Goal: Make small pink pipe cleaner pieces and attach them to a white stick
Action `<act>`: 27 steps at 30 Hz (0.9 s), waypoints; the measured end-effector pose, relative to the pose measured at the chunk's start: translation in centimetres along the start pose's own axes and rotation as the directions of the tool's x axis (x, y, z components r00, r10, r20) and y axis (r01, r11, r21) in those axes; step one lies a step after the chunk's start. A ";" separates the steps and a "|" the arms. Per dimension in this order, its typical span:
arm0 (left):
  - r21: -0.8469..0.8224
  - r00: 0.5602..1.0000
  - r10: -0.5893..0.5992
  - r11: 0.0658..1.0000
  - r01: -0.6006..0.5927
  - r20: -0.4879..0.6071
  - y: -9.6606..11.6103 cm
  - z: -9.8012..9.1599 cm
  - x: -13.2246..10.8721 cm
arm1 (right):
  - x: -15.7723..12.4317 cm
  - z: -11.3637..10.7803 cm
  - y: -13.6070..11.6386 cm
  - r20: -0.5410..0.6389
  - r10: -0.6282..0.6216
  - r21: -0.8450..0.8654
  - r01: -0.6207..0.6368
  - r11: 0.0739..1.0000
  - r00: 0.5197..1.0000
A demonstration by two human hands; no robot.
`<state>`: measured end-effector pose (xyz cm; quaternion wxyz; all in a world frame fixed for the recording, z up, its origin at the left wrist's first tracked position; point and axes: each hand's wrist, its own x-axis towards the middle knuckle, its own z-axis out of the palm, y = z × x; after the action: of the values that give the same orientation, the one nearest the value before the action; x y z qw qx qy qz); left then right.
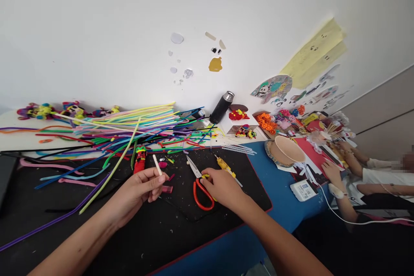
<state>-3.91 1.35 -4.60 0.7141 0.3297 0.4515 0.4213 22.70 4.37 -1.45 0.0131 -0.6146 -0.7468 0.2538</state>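
Observation:
My left hand pinches a short white stick-like piece, perhaps a cut pipe cleaner, between thumb and fingers. My right hand rests low over the black mat with curled fingers, overlapping the scissors with red handles. A yellow bit shows at its fingertips; what they grip is hidden. Just beyond that hand lies a yellow glue gun with a clear glue stick in its back. Behind my left hand lies a red pipe-cleaner figure with a green and yellow top. Near it is a small magenta oval.
A large heap of coloured pipe cleaners spreads along the wall. Beyond are a black flask, a white box with fuzzy figures and a bowl. Another person's hand works over red paper at the right, by a white cable.

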 end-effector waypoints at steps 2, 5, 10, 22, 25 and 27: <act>0.005 1.000 -0.005 1.000 0.005 -0.005 0.0 0.0 -0.1 | 0.2 0.2 -0.1 0.051 0.029 0.131 -0.036 0.991 0.998; -0.001 1.000 -0.009 1.000 0.009 0.007 0.0 0.0 -0.2 | 0.9 0.7 0.7 0.165 0.126 0.458 -0.190 0.868 0.978; 0.000 1.000 0.006 1.000 -0.006 0.018 0.2 0.2 -0.6 | 1.1 1.2 2.0 0.114 0.172 0.610 -0.206 0.765 0.978; -0.025 0.994 0.110 0.994 -0.110 0.005 0.5 0.1 -1.3 | -1.6 2.3 -1.1 -0.056 -0.035 -0.081 0.030 0.996 0.998; -0.041 0.992 0.123 0.992 -0.123 0.011 0.3 -0.1 -1.5 | -1.6 2.8 -1.0 -0.091 -0.035 -0.089 0.027 0.996 0.995; -0.066 0.992 0.129 0.990 -0.128 0.013 0.3 -0.2 -1.5 | -1.6 3.1 -0.8 -0.113 -0.032 -0.092 0.021 0.996 0.993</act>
<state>-4.53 0.15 -3.92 0.6997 0.3383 0.4091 0.4780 21.34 1.64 -3.33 0.0314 -0.6180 -0.7637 0.1842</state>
